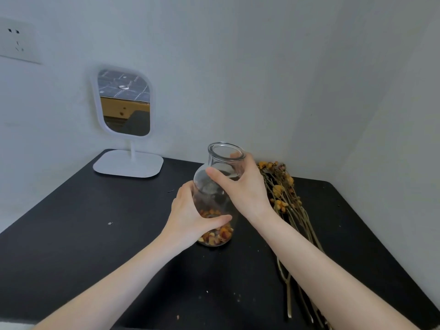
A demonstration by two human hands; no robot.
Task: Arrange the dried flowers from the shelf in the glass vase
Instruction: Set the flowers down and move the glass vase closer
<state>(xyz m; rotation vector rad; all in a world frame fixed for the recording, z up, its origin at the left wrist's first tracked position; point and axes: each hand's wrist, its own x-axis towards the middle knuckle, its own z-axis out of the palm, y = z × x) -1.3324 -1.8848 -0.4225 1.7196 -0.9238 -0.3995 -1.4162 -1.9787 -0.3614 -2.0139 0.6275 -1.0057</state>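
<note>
Glass vase in both hands' grip

A white mirror is standing on a flat white base at the back left of the black table, close to the wall. Its glass is reflecting a dark tiled surface and a wooden edge. A white socket is sitting on the wall at the upper left. Small crumbs are lying scattered over the tabletop.

One vase, one mirror, two hands.
</note>
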